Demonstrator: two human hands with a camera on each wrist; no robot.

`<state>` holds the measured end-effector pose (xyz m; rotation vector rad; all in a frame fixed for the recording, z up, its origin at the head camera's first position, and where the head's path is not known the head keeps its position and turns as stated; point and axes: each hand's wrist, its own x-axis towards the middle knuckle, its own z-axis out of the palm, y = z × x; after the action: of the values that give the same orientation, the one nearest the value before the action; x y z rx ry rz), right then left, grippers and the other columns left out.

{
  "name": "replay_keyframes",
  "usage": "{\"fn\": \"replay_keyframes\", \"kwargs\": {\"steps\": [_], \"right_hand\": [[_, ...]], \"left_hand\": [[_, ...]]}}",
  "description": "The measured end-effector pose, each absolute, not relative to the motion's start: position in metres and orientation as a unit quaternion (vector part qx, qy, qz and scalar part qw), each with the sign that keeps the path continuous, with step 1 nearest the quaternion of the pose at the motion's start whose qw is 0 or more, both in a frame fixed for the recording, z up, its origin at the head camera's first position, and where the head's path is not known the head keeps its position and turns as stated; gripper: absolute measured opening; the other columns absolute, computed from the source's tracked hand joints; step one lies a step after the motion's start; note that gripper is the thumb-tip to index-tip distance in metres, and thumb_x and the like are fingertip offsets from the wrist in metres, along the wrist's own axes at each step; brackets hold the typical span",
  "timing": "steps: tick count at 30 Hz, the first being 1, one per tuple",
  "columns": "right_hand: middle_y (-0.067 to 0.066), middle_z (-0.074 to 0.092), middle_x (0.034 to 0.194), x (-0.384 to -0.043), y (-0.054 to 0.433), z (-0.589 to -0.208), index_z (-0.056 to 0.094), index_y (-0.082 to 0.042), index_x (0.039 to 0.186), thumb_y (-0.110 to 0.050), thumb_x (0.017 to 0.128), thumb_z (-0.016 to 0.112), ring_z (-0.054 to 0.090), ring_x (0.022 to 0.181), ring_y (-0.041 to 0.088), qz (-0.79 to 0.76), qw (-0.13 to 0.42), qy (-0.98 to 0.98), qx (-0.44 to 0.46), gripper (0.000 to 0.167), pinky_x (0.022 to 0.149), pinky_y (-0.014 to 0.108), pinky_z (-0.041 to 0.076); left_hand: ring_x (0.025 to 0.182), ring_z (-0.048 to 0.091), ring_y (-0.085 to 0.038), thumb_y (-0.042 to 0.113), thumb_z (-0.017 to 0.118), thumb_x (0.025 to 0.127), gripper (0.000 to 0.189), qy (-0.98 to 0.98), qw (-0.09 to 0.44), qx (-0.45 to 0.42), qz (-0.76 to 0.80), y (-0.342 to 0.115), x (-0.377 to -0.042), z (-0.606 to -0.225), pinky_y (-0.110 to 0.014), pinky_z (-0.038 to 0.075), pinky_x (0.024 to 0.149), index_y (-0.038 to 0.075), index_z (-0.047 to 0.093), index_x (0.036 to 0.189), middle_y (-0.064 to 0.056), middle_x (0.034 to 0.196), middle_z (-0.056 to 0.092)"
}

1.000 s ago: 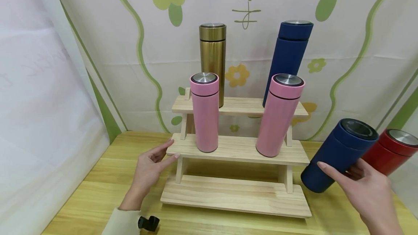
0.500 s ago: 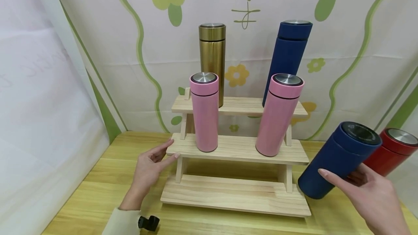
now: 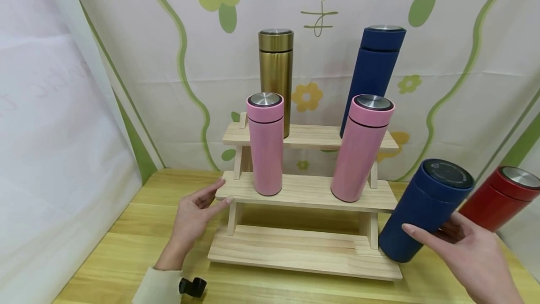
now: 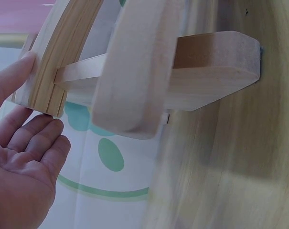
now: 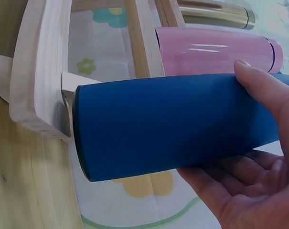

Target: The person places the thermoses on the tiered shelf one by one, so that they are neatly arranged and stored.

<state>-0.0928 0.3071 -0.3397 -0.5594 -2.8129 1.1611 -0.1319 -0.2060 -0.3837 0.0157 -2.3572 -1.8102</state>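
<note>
My right hand grips a dark blue thermos flask, thumb across the front and fingers behind. The flask leans with its lid toward the upper right, its base beside the right end of the wooden stand's bottom shelf. In the right wrist view the flask crosses in front of the stand. My left hand holds the left end of the middle shelf, thumb at its front edge; the left wrist view shows the thumb and fingers on either side of the shelf end.
Two pink flasks stand on the middle shelf. A gold flask and another blue flask stand on the top shelf. A red flask is behind my right hand. A patterned cloth hangs behind the table.
My right hand has brought the blue flask slightly left and lower, its base now close by the bottom shelf's right end. My left hand has stayed on the stand.
</note>
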Motion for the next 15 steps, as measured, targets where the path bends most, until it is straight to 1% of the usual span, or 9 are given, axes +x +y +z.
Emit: {"fn": "replay_keyframes", "kwargs": {"steps": [5,12,15], "right_hand": [[0.037,0.061,0.146,-0.0908,0.305,-0.3374,0.043,0.007,0.159,-0.072,0.085,0.08,0.076,0.106,0.038,0.373,0.011,-0.915,-0.157,0.114,0.082,0.052,0.068],[0.034,0.062,0.146,-0.0888,0.302,-0.3351,0.041,0.004,0.161,-0.072,0.086,0.079,0.077,0.107,0.035,0.381,-0.009,-0.914,-0.138,0.114,0.085,0.053,0.067],[0.032,0.066,0.142,-0.0883,0.301,-0.3346,0.043,0.002,0.161,-0.073,0.086,0.078,0.077,0.105,0.031,0.38,-0.014,-0.915,-0.136,0.112,0.083,0.052,0.068]], "left_hand": [[0.152,0.051,-0.021,0.035,0.088,0.092,0.057,-0.792,0.083,0.003,-0.605,-0.2065,-0.1325,-0.384,-0.032,0.043,0.123,0.024,0.07,0.145,0.006,0.156,0.061],[0.152,0.051,-0.02,0.034,0.088,0.092,0.056,-0.793,0.083,0.005,-0.604,-0.2067,-0.1325,-0.3839,-0.026,0.043,0.121,0.023,0.07,0.145,0.006,0.156,0.061],[0.152,0.051,-0.021,0.034,0.088,0.093,0.056,-0.793,0.084,0.003,-0.603,-0.2066,-0.1322,-0.3838,-0.027,0.043,0.121,0.023,0.07,0.145,0.005,0.156,0.061]]}}
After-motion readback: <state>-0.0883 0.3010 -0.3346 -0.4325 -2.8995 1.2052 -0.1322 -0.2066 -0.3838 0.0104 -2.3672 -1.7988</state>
